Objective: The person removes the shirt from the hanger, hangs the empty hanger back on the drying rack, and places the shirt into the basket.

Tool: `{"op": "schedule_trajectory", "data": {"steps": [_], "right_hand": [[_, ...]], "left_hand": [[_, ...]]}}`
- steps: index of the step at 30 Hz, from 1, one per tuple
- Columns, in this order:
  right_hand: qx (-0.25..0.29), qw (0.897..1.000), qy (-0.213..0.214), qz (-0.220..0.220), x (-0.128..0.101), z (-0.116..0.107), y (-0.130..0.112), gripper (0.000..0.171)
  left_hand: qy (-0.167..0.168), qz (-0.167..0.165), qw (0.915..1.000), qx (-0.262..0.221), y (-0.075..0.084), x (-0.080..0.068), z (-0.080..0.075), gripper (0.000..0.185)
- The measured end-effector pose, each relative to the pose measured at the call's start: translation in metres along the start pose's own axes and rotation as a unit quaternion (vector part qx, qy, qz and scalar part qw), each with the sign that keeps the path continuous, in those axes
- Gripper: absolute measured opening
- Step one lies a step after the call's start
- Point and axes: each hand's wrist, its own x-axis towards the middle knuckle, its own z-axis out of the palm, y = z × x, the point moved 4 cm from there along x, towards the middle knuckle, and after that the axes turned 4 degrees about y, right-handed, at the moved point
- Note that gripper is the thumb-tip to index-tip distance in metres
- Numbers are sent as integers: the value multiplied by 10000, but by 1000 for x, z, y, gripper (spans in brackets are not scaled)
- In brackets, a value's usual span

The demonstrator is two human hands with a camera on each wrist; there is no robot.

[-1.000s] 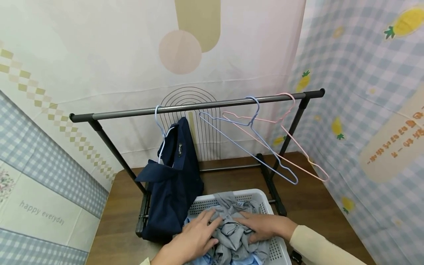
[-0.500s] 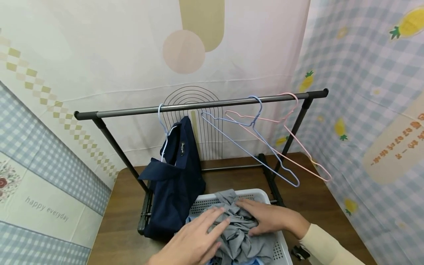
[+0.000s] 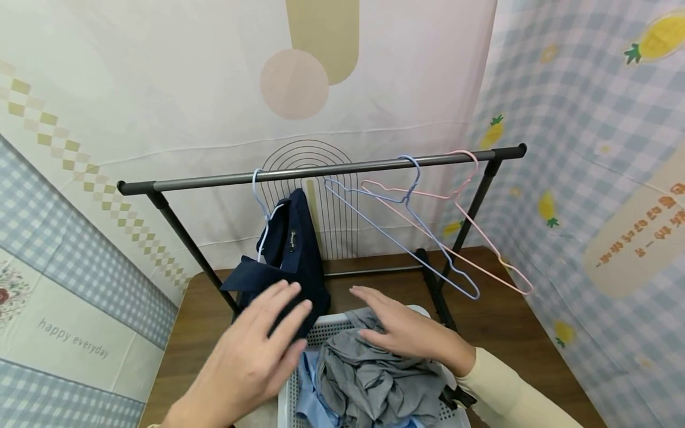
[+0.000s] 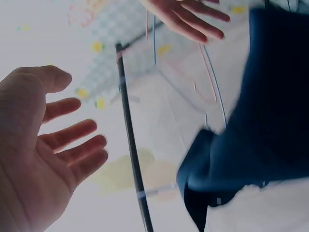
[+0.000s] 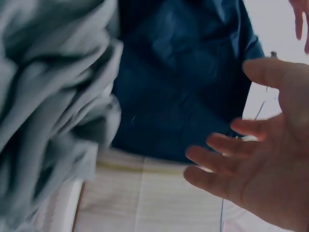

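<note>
Rack behind, basket in front, both hands above the laundry

A white plastic laundry basket (image 3: 342,324) sits before the dark metal clothes rail (image 3: 321,170); a crumpled grey garment (image 3: 374,380) lies in it. A navy shirt (image 3: 286,261) hangs left on the rail, two thin wire hangers (image 3: 428,238) right. The left hand (image 3: 251,356) hovers before the shirt, the right hand (image 3: 407,333) over the garment

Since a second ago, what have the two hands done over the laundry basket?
Both hands have lifted off the grey garment and let it go. The left hand rose up and back toward the navy shirt, fingers straight; the right hand lifted above the heap, open. The white basket, the rail, the blue hanger and the pink hanger stayed put.
</note>
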Motion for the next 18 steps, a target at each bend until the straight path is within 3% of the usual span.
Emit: {"op": "schedule_trajectory", "data": {"steps": [2, 4, 7, 10, 13, 18], "right_hand": [[149, 9998, 126, -60, 7, 0, -11, 75], [300, 9993, 205, -122, 14, 0, -21, 74], [416, 9986, 259, -209, 22, 0, -31, 72], [412, 9983, 329, -233, 28, -1, -34, 72], [409, 9983, 391, -147, 30, -3, -29, 71], [597, 9972, 439, 97, 28, -7, -14, 70]], "left_hand": [[489, -116, 9985, 203, -12, 2, -8, 42], [720, -526, 9951, 432, -26, -1, -14, 45], [582, -1447, 9858, 618, -53, -13, -16, 52], [87, -2369, 9700, 535, -78, -28, -11, 58], [-542, -3187, 9459, 257, -95, -41, -2, 70], [-1649, -4313, 8869, -95, -101, -55, 11, 89]]}}
